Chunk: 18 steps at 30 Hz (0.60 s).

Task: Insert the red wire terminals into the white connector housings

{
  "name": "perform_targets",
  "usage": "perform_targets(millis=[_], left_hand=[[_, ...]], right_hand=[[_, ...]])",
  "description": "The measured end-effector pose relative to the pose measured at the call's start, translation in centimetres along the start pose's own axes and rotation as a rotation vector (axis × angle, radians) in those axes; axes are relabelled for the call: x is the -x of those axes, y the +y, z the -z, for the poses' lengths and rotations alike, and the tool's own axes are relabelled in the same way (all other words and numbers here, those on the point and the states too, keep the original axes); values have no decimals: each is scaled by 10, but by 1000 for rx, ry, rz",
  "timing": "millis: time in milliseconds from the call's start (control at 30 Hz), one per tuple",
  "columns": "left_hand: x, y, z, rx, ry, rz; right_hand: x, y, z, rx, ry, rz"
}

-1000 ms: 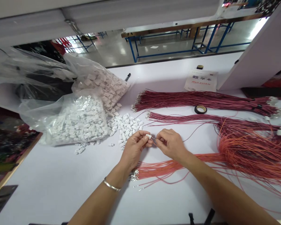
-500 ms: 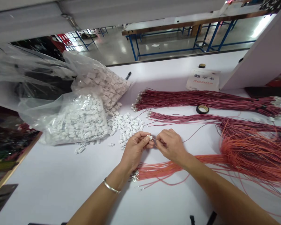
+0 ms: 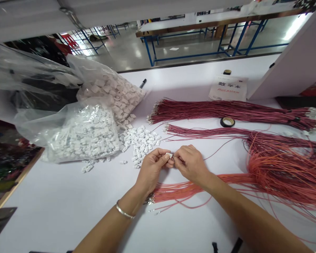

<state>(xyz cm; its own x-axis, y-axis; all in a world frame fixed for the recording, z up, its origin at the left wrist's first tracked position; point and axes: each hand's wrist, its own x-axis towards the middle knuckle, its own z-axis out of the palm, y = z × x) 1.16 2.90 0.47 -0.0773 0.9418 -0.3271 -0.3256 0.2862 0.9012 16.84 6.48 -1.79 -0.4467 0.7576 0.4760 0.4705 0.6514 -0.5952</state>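
White table [image 3: 94, 211] below, the left hand [image 3: 155, 167] pinches a connector [image 3: 169, 155] at its fingertips, pointing roughly rightward, toward the right hand [image 3: 191, 161], closed on a wire [image 3: 213, 154].

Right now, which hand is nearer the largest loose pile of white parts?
Left. The left hand is beside the pile, at its near right edge; the right hand is farther off to the right.

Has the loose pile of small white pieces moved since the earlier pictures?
No. Judged against the clear bag of white pieces beside it, the loose pile keeps its place; only the view has shifted slightly.
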Motion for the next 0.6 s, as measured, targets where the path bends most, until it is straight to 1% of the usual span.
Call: perform_targets(millis=[200, 400, 500, 600], left_hand=[[1, -1, -2, -13, -18, -17], [-1, 1, -2, -6, 30, -35], [-1, 1, -2, -3, 37, -44], [-1, 0, -2, 3, 38, -31]], right_hand=[[0, 1, -1, 11, -3, -2], [-1, 1, 3, -35, 19, -56], [-1, 1, 3, -15, 47, -53], [0, 1, 1, -12, 30, -31]])
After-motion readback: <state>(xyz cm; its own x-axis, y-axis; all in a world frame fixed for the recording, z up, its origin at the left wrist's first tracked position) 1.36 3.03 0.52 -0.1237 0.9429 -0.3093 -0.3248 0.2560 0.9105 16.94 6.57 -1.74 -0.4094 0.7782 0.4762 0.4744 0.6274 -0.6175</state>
